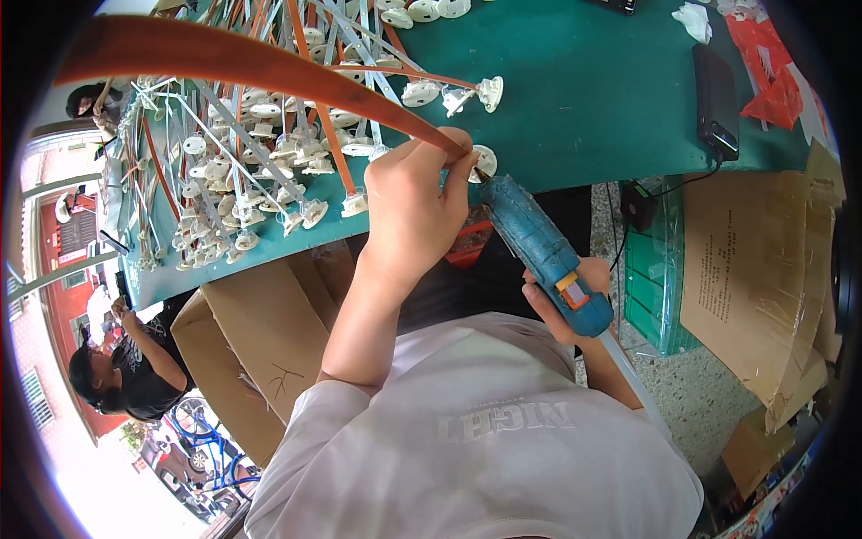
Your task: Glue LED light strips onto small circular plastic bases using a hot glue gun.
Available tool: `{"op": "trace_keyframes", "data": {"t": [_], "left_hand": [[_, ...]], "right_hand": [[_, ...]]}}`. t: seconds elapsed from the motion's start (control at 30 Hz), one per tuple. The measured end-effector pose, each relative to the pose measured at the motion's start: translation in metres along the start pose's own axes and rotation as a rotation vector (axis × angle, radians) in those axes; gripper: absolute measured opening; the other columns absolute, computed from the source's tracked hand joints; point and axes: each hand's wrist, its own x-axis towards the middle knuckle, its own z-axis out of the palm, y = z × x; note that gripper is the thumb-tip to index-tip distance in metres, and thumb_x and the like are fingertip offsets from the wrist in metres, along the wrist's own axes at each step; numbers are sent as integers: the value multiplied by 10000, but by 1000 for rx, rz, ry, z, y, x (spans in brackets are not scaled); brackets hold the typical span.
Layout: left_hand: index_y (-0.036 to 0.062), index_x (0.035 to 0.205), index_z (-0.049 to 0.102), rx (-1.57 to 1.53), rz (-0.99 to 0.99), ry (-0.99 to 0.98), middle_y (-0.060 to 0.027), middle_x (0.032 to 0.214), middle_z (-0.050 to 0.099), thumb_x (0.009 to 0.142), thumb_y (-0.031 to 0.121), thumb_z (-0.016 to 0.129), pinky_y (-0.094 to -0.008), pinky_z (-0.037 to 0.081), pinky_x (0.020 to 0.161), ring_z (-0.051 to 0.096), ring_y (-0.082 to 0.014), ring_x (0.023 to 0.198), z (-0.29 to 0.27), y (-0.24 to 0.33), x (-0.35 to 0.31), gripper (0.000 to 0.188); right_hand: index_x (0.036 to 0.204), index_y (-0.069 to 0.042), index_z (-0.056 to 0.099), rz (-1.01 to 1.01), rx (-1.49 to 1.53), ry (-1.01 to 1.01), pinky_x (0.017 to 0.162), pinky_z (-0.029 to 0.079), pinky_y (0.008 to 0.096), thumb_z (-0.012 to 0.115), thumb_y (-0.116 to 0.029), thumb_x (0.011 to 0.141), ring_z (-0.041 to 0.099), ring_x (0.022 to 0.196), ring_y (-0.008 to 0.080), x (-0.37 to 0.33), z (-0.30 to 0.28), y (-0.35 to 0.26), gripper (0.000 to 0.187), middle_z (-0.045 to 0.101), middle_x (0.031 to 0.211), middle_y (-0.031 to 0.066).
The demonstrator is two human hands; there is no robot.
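Brown strip (pixel 269 67) pinched in left hand (pixel 413 211)

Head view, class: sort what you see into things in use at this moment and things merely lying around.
In use: left hand pinching a brown strip at a white disc; right hand holding a blue glue gun.

Lying about: black power bank, red wrapper, cardboard boxes, heap of finished pieces.

Worktop (pixel 584 99), green top, spans upper frame. On it: heap of white discs w/ orange and white strips (pixel 260 144), upper left to centre; black slab-shaped device (pixel 716 99), upper right, cable at near end; red wrappers (pixel 770 76), far upper right; crumpled white scrap (pixel 693 20), top edge.
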Motion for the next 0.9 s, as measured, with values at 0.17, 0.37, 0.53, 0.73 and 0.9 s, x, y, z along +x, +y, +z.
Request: {"op": "trace_keyframes", "data": {"t": [0.17,0.37,0.53,0.73,0.9], "left_hand": [[16,898,647,-2,4,-2,-137,719,640,812,-62,693,-342,470,540,639,-307,607,0,0,0,126],[10,908,694,64,5,-19,-88,716,690,813,-31,749,-255,508,567,692,-171,624,-2,0,1,117],[14,910,694,60,-7,-15,-92,722,693,814,-29,749,-259,513,570,694,-175,625,-2,0,0,118],[14,896,652,3,-11,-2,-146,722,648,816,-51,693,-353,483,543,649,-321,614,-1,1,0,112],[14,910,698,64,4,-8,-101,718,689,808,-31,751,-264,514,568,696,-188,621,-2,2,2,123]], "right_hand": [[917,-43,663,-10,-26,-2,523,474,299,778,-115,765,577,520,229,2,-2,-4,204,601,647,65],[921,-39,662,33,0,3,520,466,294,774,-102,767,569,514,225,0,-2,-3,200,595,641,67],[903,-37,662,53,-19,-1,510,456,296,769,-100,770,555,501,224,4,-5,-8,182,583,624,62],[874,-32,656,-23,-54,21,494,451,307,767,-97,766,560,495,241,2,-4,-4,168,575,612,71],[859,-36,652,-34,-57,9,490,460,319,772,-89,752,569,492,267,0,-5,-2,169,578,614,82]]}}
